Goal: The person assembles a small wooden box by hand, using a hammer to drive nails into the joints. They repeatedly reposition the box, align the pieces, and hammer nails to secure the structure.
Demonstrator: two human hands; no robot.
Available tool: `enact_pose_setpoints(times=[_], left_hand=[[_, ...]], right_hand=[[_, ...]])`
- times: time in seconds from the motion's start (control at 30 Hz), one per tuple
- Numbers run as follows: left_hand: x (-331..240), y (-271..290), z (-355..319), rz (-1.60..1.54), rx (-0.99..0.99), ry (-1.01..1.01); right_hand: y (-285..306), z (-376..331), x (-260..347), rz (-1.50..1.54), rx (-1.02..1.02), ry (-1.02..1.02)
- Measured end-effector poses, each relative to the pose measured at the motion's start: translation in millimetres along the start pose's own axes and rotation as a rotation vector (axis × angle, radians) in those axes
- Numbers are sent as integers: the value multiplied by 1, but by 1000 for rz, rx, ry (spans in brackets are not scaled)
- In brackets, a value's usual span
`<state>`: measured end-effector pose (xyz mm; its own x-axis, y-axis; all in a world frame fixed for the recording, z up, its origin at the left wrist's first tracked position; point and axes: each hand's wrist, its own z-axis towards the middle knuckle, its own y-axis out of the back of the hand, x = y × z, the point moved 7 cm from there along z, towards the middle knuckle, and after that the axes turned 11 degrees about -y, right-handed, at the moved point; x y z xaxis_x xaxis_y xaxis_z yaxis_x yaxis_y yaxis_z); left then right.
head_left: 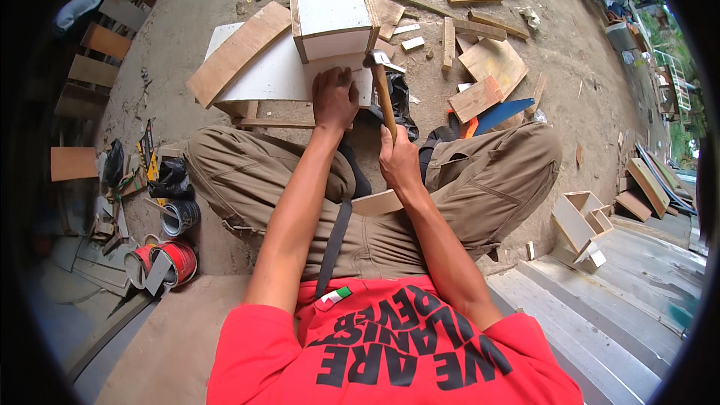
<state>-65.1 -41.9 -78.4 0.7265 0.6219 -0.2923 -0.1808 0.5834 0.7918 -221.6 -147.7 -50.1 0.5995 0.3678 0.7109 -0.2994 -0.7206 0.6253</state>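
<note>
My right hand (pixel 400 154) is wrapped round the wooden handle of a hammer (pixel 383 94). Its metal head is raised beside the right end of a white board (pixel 277 79), which rests on a low wooden support. On that board, close to its front edge, my left hand (pixel 335 97) has its fingers curled together; whatever they may pinch is hidden. Just beyond the fingers stands a small white box (pixel 334 15) with bare plywood edges. A plywood strip (pixel 238 54) lies slanted across the board's left part.
Scattered wood offcuts (pixel 491 64) cover the ground ahead and right. A blue-bladed handsaw (pixel 504 114) lies by my right knee. Paint cans (pixel 180 262) stand at the left. A small wooden frame (pixel 579 225) sits at the right. A wood piece (pixel 377 203) rests between my legs.
</note>
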Motion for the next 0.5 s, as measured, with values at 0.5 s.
enact_pose_setpoints(times=[0.5], left_hand=[[10, -28, 30, 225, 256, -141]], right_hand=[[2, 18, -33, 263, -80, -117]])
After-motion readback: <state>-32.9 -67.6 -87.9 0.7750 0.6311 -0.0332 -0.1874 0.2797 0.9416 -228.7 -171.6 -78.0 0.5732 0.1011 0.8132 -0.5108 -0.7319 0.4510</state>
